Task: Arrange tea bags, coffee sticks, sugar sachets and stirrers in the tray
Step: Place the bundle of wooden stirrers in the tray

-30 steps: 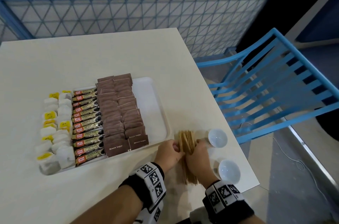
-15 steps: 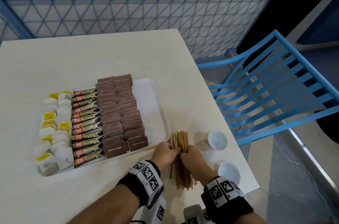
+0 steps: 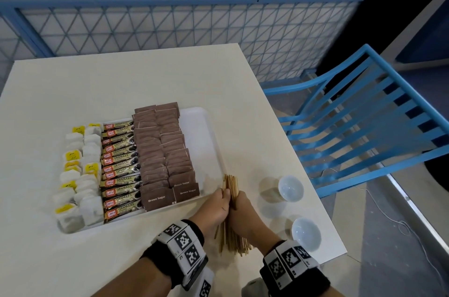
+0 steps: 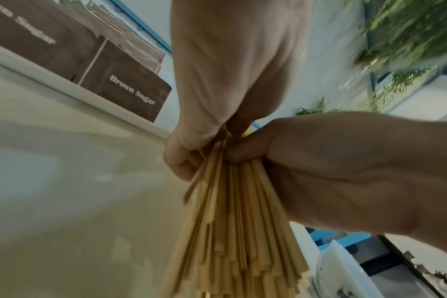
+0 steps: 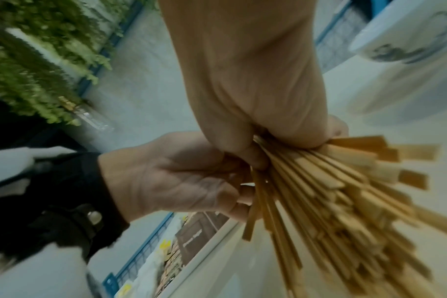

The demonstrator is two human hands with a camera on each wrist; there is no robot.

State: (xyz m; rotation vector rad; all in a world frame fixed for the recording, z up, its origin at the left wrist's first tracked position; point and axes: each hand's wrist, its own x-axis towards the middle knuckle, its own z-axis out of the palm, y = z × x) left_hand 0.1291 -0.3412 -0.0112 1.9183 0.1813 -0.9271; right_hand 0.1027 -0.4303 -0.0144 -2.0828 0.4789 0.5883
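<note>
Gripping stirrers (image 3: 231, 189) with both hands, bundle shifted nearer tray (image 3: 211, 141)

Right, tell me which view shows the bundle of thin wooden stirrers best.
The left wrist view: the bundle of thin wooden stirrers fills the frame, gripped by the left hand and right hand. The right wrist view shows it fanned but blurrier. The head view shows only its ends, beside the white plastic tray.

Two small white bowls (image 3: 290, 188) (image 3: 306, 233) sit on the cream table (image 3: 121, 82), beside a blue slatted chair (image 3: 364, 126).
</note>
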